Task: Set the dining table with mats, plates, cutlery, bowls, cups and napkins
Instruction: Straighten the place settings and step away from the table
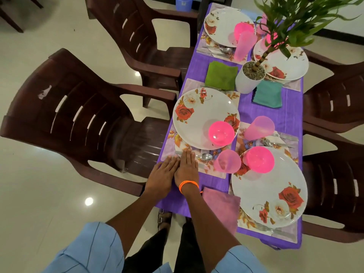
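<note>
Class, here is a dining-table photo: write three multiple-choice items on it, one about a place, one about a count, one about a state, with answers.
1. Where does the folded green cloth napkin lie?
A. On a chair
B. On the purple tablecloth beside the white plant pot
C. Inside a bowl

2. How many floral white plates show?
A. Two
B. Four
C. Six

3. How are the person's hands?
A. Flat, fingers straight, on the table edge
B. Gripping a cup
C. Lifting a plate

Answers: 1 B, it lies left of the pot. 2 B, four plates. 3 A, left hand and right hand lie flat side by side.
</note>
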